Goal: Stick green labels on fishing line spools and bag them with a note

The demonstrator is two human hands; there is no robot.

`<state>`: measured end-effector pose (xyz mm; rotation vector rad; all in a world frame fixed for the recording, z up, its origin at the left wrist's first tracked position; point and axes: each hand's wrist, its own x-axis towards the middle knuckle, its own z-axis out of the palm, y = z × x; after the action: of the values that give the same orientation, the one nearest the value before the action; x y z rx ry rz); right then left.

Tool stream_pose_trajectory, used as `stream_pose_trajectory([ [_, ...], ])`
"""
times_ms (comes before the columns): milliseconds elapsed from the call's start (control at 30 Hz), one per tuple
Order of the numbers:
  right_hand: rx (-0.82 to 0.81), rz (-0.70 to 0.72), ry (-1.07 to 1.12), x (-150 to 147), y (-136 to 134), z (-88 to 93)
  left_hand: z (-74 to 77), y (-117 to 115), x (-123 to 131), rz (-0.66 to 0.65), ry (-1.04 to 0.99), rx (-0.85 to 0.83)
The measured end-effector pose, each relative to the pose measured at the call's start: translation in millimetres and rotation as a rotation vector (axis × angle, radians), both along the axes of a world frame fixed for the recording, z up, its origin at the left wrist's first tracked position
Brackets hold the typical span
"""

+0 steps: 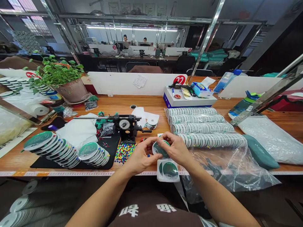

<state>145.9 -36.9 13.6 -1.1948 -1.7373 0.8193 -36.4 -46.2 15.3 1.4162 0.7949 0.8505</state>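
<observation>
On my feed, the fingers of the left hand point(139, 156) and right hand point(176, 149) are curled closed in a pinch on a round spool point(161, 149), holding its rim from either side, with the fingertips nearly meeting along the top. The spool is a flat disc with a green label and a pale edge. It has no long axis, and its face tilts up toward my camera, showing as a slanted oval. It is held just above a packaged stack of spools point(168, 170) near the edge of the wooden workbench point(151, 104). To the right lie long rows of white-rimmed spools point(201, 127); to the left, a heap of coloured beads point(124, 153) sits beside a dial counter point(124, 124).
</observation>
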Motion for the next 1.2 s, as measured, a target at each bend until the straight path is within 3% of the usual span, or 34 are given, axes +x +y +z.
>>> stream_pose_trajectory([
  [133, -0.122, 0.032, 0.109, -7.1, 1.9, -5.1, -9.5, -4.6, -5.5, 0.037, -0.085, -0.123],
  [300, -0.077, -0.043, 0.102, -15.9, -0.7, -4.1, -13.8, -11.5, -9.8, 0.080, -0.093, -0.165],
  [400, -0.052, -0.041, 0.116, -23.0, -3.6, -0.1, -10.3, -17.3, -10.0, 0.115, -0.069, -0.104],
  [600, -0.183, 0.088, 0.219, -17.6, -4.3, -7.0, -9.0, -29.4, -21.4, 0.241, 0.052, 0.097],
  [667, -0.054, 0.011, 0.073, -5.0, -8.1, -17.4, -6.4, -35.4, -34.7, 0.379, 0.235, 0.296],
  [733, 0.184, -0.081, -0.179, 12.1, -16.3, -32.6, -1.0, -43.4, -52.9, 0.557, 0.445, 0.548],
  [833, 0.512, -0.041, -0.560, 38.8, -32.5, -61.6, 8.3, -57.4, -83.3, 0.807, 0.690, 0.791],
  [933, 0.696, 0.057, -0.739, 56.2, -45.0, -86.9, 12.3, -69.1, -108.3, 0.978, 0.840, 0.856],
  [1000, 0.768, 0.093, -0.767, 60.5, -49.8, -95.2, 11.4, -73.7, -118.6, 1.024, 0.877, 0.847],
  [1200, 0.838, 0.165, -0.725, 61.0, -49.9, -89.3, 7.0, -77.9, -126.0, 1.061, 0.895, 0.836],
])
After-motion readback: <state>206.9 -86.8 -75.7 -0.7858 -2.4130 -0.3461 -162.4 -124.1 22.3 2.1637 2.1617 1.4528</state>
